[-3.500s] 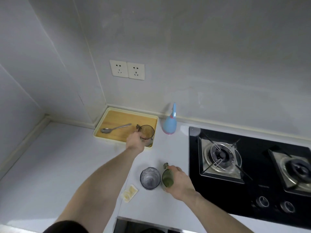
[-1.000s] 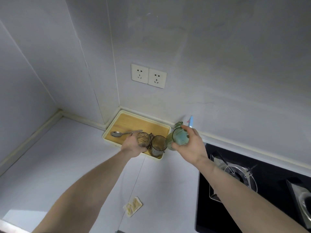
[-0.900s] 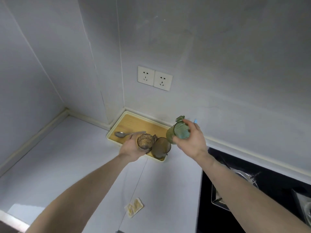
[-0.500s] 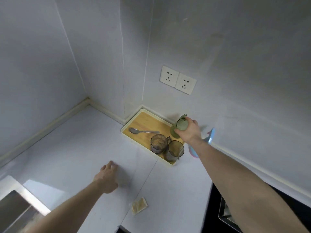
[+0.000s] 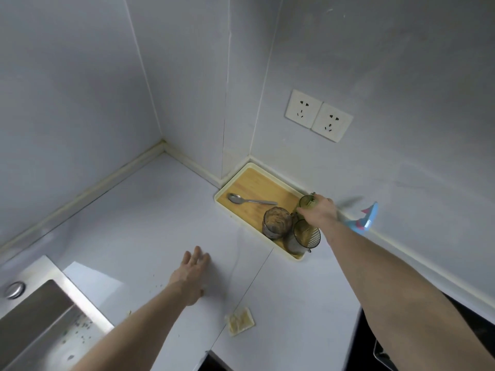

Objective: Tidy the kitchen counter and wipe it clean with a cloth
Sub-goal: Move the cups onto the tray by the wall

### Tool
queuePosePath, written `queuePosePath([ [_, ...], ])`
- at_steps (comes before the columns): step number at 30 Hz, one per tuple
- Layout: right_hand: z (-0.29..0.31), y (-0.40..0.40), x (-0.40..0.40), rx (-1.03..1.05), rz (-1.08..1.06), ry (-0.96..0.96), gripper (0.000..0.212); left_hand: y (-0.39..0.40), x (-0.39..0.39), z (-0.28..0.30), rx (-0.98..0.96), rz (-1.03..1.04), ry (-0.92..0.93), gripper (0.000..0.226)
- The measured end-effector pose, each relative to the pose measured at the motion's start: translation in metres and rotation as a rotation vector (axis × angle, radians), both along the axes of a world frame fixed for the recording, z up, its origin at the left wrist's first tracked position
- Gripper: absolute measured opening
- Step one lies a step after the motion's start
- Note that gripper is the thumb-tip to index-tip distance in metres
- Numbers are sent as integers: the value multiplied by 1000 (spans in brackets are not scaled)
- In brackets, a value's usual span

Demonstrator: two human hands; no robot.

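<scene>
White kitchen counter (image 5: pixel 139 210) holds a wood-lined cream tray (image 5: pixel 242 171) in its corner, where the right hand (image 5: pixel 320 211) grips what looks like a green glass mug (image 5: pixel 306 202) beside two smoky glass cups (image 5: pixel 277 223); the left hand (image 5: pixel 191 273) hovers, fingers extended, grasping nothing

White counter (image 5: pixel 150 218): tray (image 5: pixel 222 189), yellow packet (image 5: pixel 240 320), spray bottle (image 5: pixel 365 220).

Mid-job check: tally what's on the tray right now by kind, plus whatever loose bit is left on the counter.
Glass cups on the tray: 3, namely green cup in the right hand grip, brown-tinted cup, clear ribbed cup
Spoons on the tray: 1, spoon
Loose packets on the counter: 1, small yellowish packet
Total: 5
</scene>
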State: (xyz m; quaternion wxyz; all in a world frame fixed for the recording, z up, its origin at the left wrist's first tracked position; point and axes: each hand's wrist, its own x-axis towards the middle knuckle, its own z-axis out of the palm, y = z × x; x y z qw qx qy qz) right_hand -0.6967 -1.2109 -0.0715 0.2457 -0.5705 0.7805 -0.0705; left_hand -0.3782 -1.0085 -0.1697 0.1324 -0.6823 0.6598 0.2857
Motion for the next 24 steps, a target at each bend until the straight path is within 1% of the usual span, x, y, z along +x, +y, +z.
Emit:
queuePosePath([
  [5, 2, 10, 2, -12, -22, -30, 77, 0, 0, -3, 15, -14, -22, 101],
  [9, 15, 37, 7, -114, -24, -46, 67, 0, 3, -1, 39, -19, -15, 101],
  [13, 32, 92, 26, -276, 66, -109, 54, -1, 12, 2, 45, -54, -21, 105],
  [15, 36, 130, 39, -308, 129, -176, 50, 1, 17, 10, 64, -75, -18, 100],
  [18, 35, 189, 56, -276, 219, -253, 51, 18, 19, 26, 93, -78, 19, 84],
  [20, 34, 228, 66, -206, 291, -279, 53, 47, 16, 37, 87, -67, 30, 78],
  [22, 32, 261, 73, -136, 348, -308, 55, 81, 11, 44, 18, -63, 31, 75],
  [24, 30, 294, 78, -73, 392, -349, 56, 127, 7, 59, -79, 1, 70, 70],
])
